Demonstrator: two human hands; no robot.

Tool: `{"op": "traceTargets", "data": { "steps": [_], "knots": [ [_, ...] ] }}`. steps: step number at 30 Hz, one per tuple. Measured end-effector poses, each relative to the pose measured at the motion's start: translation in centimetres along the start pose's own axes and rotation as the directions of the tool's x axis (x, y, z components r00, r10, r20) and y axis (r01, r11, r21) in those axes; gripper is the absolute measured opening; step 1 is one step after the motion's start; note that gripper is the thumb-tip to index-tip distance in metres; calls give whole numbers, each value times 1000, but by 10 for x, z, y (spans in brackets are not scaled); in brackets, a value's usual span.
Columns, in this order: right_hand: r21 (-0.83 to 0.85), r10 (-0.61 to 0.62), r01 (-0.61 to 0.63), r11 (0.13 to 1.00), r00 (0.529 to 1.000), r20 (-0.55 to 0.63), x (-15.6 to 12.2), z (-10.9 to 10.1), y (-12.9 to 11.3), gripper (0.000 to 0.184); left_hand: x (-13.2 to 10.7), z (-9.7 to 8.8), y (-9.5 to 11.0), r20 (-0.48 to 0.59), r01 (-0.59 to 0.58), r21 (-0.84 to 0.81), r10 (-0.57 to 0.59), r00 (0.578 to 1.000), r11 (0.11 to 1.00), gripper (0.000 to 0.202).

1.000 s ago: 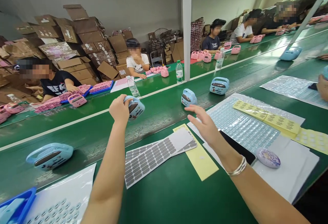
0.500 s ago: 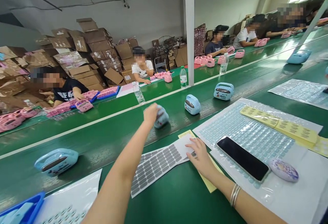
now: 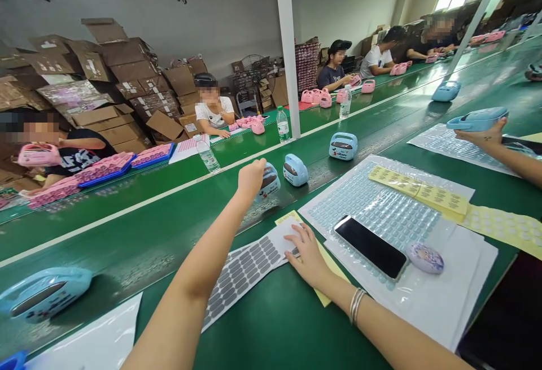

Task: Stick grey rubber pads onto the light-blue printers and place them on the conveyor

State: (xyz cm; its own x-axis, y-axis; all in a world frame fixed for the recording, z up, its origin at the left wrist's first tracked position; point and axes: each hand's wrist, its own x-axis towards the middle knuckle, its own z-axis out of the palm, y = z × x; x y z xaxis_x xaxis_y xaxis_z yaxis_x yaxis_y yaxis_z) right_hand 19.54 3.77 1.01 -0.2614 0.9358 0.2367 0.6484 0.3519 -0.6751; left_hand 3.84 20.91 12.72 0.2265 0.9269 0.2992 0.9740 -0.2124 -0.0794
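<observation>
My left hand [image 3: 251, 179] is closed on a light blue handled case [image 3: 270, 185] with a dark window and a Mickey print, over the belt. Its fingers hide the handle side. Another blue case [image 3: 295, 170] stands just to the right of it. My right hand [image 3: 308, 254] lies with fingers spread on a white sheet of grey oblong stickers [image 3: 243, 271]. A yellow sheet [image 3: 336, 262] shows from under that hand.
To the right, a phone [image 3: 370, 247] and a patterned oval object [image 3: 425, 258] lie on a sheet of pale blue stickers [image 3: 334, 200]. More blue cases, such as one at left [image 3: 46, 295], sit on the belt. A co-worker's hand [image 3: 486, 133] holds one at right.
The view has turned right, so most things sit further left. My left hand still holds the blue case, now less blurred. A co-worker's hand with a blue case has come into view at right.
</observation>
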Motion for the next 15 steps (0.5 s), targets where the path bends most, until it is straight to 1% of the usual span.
{"op": "traceTargets", "data": {
  "steps": [2, 5, 7, 9, 11, 13, 15],
  "knots": [
    [-3, -5, 5, 1000, 1000, -5, -1, 1, 0, 30, 4, 0, 2, 2, -3, 13, 3, 1000, 1000, 28],
    [-11, -22, 22, 1000, 1000, -8, -2, 3, 1, 31, 12, 0, 0, 52, -5, 31, 3, 999, 999, 27],
    [-19, -30, 29, 999, 999, -11, -2, 4, 2, 30, 15, -2, -4, 26, 45, 52, -47, 999, 998, 30],
    [-29, -33, 32, 999, 999, -16, -1, 4, 3, 31, 12, -1, -5, -22, 80, 65, -79, 997, 995, 33],
    [-42, -33, 32, 999, 999, -17, 0, 4, 3, 31, 3, 4, -3, -14, 38, 69, -37, 999, 997, 34],
    [-60, -33, 33, 998, 999, -7, 0, 4, 2, 31, -6, 10, -2, 46, -29, 70, 26, 999, 997, 33],
    [-88, -36, 37, 995, 999, 8, -1, 4, 2, 32, -9, 13, -11, 92, -38, 78, 31, 995, 996, 33]
  ]
}}
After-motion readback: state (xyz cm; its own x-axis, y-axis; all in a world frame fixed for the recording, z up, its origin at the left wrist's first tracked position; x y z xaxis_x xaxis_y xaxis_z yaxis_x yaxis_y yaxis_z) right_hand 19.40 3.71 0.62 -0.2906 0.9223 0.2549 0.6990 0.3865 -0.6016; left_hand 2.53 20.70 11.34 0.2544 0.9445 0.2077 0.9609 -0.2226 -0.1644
